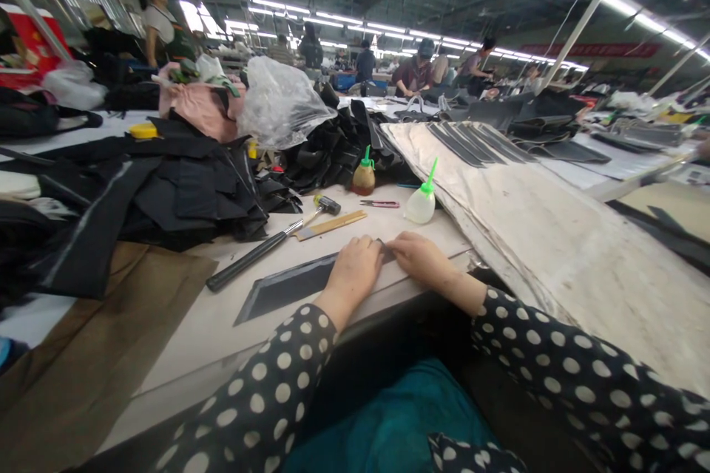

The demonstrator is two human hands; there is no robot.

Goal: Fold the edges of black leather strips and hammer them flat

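Observation:
A flat black fabric strip [293,284] with a greyish border lies slantwise on the pale work table [183,340] in front of me. My left hand [356,266] rests on its right part, fingers curled and pressed together at the edge. Close beside it, my right hand [417,255] pinches the strip's right end, where a small dark corner stands up between the two hands. The fingertips partly hide that end. Beyond the hands lie a wooden ruler-like piece [333,225], small pink-handled snips [380,204] and a hammer [327,205].
A black-handled tool [255,255] lies left of the strip. Two squeeze bottles, one amber [364,176] and one clear [421,201], stand behind. Black pieces [188,192] heap at left; pale cloth [526,236] holding dark strips [471,144] covers the right. Several people work farther back.

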